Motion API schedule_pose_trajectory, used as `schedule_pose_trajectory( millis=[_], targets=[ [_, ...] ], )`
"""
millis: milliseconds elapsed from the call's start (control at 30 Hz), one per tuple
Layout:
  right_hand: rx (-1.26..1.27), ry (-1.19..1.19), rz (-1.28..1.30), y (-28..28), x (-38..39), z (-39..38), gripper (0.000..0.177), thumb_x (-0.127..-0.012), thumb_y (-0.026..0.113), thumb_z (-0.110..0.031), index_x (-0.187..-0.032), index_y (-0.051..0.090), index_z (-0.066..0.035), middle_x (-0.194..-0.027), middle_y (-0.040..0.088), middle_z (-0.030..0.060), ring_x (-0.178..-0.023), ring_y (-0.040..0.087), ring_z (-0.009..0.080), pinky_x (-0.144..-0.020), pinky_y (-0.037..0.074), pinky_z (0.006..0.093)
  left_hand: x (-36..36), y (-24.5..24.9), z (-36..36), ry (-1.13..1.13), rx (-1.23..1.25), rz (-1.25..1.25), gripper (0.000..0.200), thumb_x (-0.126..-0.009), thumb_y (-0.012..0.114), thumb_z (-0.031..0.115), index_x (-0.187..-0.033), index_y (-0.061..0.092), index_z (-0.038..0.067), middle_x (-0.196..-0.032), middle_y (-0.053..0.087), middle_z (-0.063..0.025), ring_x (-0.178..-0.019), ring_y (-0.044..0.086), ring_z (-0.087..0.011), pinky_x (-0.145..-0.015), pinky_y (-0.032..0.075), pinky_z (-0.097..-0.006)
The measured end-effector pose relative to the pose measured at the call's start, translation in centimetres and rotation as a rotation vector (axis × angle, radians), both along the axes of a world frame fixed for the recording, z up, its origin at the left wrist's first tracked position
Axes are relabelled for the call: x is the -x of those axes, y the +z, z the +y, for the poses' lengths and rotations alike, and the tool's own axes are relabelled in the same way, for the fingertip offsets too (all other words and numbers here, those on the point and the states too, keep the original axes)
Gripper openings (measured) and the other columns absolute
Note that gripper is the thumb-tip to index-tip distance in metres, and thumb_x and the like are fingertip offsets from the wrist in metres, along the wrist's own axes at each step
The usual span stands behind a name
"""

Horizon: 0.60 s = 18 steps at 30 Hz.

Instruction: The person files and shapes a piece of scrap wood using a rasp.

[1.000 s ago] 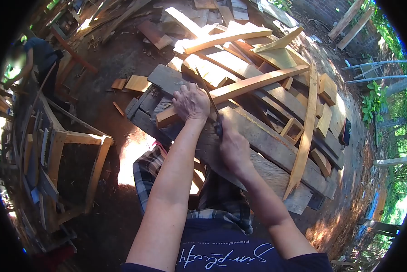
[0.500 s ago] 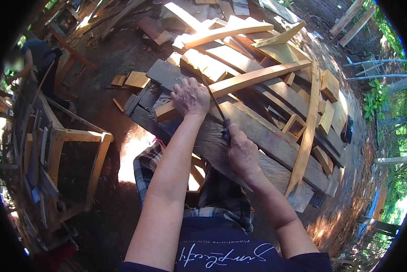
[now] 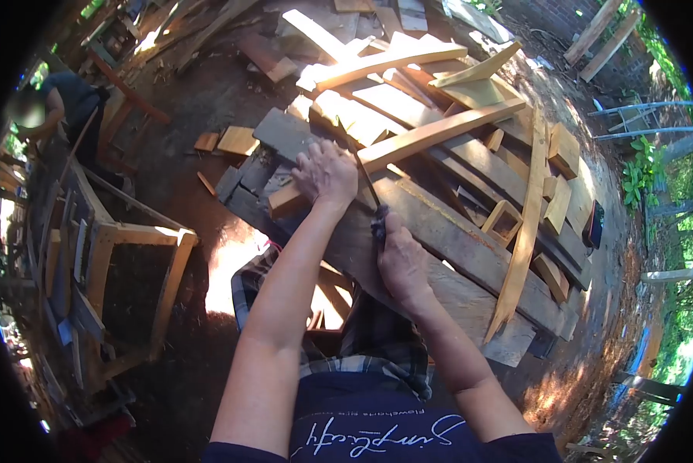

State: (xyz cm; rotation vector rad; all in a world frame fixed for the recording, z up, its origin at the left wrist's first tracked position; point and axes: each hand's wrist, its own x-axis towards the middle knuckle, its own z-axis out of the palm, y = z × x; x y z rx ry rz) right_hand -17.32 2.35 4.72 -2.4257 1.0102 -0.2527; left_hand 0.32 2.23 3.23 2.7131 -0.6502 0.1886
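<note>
A long wooden beam (image 3: 439,135) lies slantwise over the plank bench (image 3: 462,235). My left hand (image 3: 326,176) presses on the near part of the beam, its fingers wrapped over the wood. My right hand (image 3: 403,258) is closed round the dark handle of a saw. The narrow saw blade (image 3: 366,176) crosses the beam just right of my left hand; how deep it sits in the wood I cannot tell.
Offcuts and curved pieces (image 3: 393,63) are piled at the bench's far side. A long thin strip (image 3: 528,231) and a phone (image 3: 596,224) lie to the right. At left are a wooden frame (image 3: 146,234) and another person (image 3: 72,108), bent over.
My right hand and the saw handle have moved slightly left. My left hand stays on the beam. The other person at left has shifted a little.
</note>
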Motion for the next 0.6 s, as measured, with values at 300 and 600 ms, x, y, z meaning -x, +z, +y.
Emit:
schedule_pose_trajectory(
  millis=[300,600],
  targets=[
    [-0.068,-0.012,0.038,1.2,3.7,0.1,0.022,-0.086,0.053,-0.01,-0.104,0.042,-0.007,-0.083,0.06,0.0202,-0.074,0.061,0.0418,-0.062,0.047,0.0524,-11.5,0.7,-1.8,-0.028,0.277,0.398,0.045,-0.085,0.058,0.041,-0.112,0.055,0.005,-0.119,0.057,-0.0158,-0.113,0.051,-0.0331,-0.097,0.04,-0.044],
    [0.033,0.028,-0.222,-0.1,5.7,-0.2,0.032,-0.081,0.059,-0.007,-0.111,0.047,-0.006,-0.085,0.059,0.0173,-0.075,0.061,0.0393,-0.062,0.047,0.0479,-11.1,2.0,-5.3,-0.035,0.057,0.5,0.071,-0.079,0.063,0.05,-0.133,0.042,0.009,-0.14,0.038,-0.0169,-0.133,0.031,-0.0323,-0.105,0.024,-0.0569]
  ],
)
